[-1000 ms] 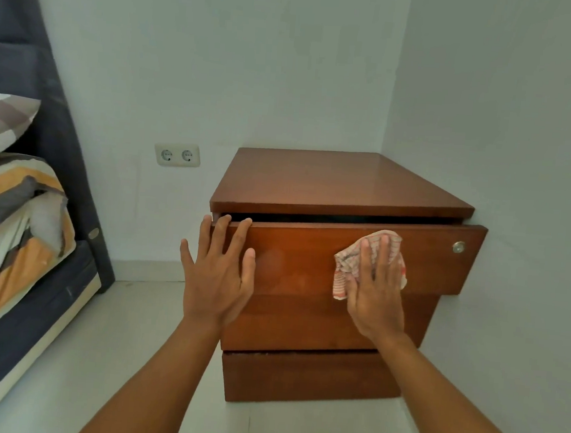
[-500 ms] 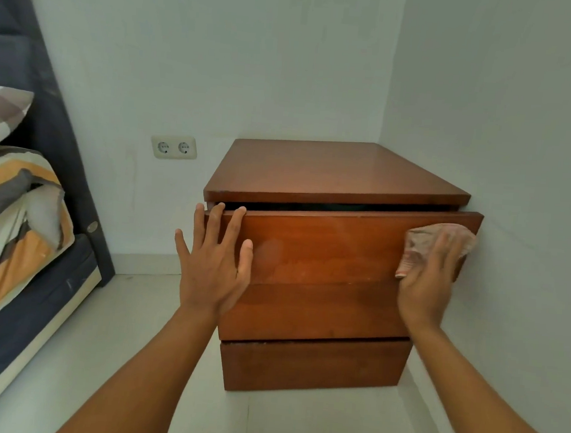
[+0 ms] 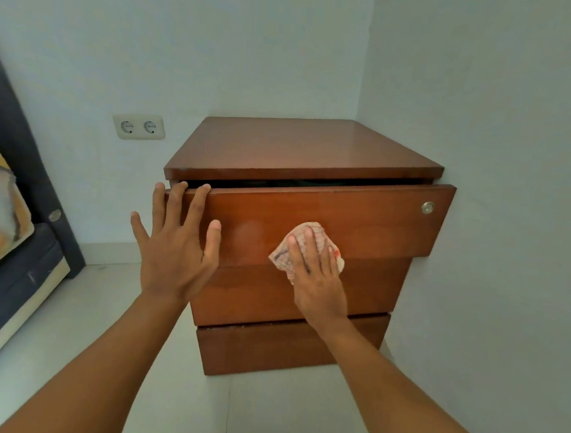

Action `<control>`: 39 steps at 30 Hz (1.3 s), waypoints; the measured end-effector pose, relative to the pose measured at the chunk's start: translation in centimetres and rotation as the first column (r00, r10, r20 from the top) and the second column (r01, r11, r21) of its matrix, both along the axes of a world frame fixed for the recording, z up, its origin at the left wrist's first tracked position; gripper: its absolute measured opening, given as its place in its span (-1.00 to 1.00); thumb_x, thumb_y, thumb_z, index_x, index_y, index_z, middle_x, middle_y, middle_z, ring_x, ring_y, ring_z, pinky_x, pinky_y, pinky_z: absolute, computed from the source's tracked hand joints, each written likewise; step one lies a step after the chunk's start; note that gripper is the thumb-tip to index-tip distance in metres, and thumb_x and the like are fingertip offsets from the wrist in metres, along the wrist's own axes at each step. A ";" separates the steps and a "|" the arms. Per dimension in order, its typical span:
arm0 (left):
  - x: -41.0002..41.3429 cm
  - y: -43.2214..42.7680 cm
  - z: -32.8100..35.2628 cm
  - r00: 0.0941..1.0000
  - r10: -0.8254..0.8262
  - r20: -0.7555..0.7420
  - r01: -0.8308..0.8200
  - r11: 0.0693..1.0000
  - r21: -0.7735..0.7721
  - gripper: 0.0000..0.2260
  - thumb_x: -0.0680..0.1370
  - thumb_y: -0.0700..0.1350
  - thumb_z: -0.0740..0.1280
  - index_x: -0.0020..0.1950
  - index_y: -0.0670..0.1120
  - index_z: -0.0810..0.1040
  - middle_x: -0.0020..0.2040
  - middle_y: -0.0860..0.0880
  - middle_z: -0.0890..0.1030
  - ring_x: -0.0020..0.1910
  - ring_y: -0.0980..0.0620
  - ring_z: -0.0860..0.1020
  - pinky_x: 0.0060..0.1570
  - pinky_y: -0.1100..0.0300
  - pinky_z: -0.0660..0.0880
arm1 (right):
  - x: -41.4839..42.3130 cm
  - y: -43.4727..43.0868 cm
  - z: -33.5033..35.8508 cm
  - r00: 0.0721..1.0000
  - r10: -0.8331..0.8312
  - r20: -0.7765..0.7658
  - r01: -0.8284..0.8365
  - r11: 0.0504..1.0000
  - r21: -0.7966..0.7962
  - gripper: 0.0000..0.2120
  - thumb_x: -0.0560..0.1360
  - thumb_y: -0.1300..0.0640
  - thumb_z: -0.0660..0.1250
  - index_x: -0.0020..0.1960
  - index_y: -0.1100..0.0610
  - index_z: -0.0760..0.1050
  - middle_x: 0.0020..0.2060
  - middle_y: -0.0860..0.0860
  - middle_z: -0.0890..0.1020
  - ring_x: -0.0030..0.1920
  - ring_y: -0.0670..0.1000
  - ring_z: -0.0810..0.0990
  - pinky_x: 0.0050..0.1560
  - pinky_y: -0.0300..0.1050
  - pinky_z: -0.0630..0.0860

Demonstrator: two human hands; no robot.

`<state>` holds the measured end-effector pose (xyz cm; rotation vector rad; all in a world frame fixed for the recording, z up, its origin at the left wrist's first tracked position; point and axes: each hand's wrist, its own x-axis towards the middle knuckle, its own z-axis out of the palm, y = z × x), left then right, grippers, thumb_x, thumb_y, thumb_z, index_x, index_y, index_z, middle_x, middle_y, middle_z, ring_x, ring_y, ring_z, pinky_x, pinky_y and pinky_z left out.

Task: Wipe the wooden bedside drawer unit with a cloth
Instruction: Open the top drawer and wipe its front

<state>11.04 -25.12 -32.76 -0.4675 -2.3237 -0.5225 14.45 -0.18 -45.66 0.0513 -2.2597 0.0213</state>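
Note:
A reddish-brown wooden drawer unit stands in the room's corner. Its top drawer is pulled slightly out, with a round metal lock at its right end. My left hand lies flat with spread fingers against the drawer front's left end, fingertips over the top edge. My right hand presses a checked pinkish cloth with straight fingers against the lower middle of that drawer front. Most of the cloth is hidden under the hand.
White walls close in behind and right of the unit. A double wall socket sits left of it. A bed with a dark frame and striped bedding fills the left edge. Pale floor tiles lie in front.
My right hand swept the cloth from the middle to the drawer front's right end, then back left to the middle. My left hand stayed on the drawer's left end.

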 end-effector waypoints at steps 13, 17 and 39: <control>0.3 0.2 0.2 1.000 0.019 0.007 -0.019 1.000 -0.024 -0.42 0.60 0.26 -0.01 0.61 0.12 0.16 0.64 -0.03 0.15 0.65 -0.14 -0.01 0.48 -0.46 -0.01 | 5.8 11.9 -0.5 0.937 -0.321 0.134 0.346 0.822 -0.452 -0.17 0.60 0.30 0.19 0.64 0.11 -0.31 0.64 0.17 -0.21 0.58 0.37 0.14 0.19 0.17 0.62; 0.4 0.3 0.2 1.000 0.023 0.009 -0.023 0.999 -0.024 -0.41 0.59 0.25 0.02 0.61 0.10 0.17 0.64 -0.06 0.14 0.65 -0.15 -0.02 0.47 -0.48 0.01 | 6.6 12.1 -0.5 0.925 -0.352 0.145 0.377 0.797 -0.472 -0.13 0.54 0.42 0.25 0.65 0.15 -0.20 0.65 0.12 -0.21 0.55 0.35 0.24 -0.11 -0.05 0.61; 1.7 -0.1 0.4 0.998 0.012 0.064 -0.007 0.998 -0.070 -0.34 0.60 0.21 0.10 0.66 0.10 -0.02 0.68 -0.06 -0.08 0.65 -0.15 -0.13 0.48 -0.44 -0.09 | 10.1 1.9 11.9 0.975 -0.170 0.140 0.215 0.878 -0.427 -0.46 0.54 -0.42 0.01 0.07 -0.10 0.59 -0.04 -0.09 0.68 -0.27 -0.08 0.63 -0.41 -0.28 0.33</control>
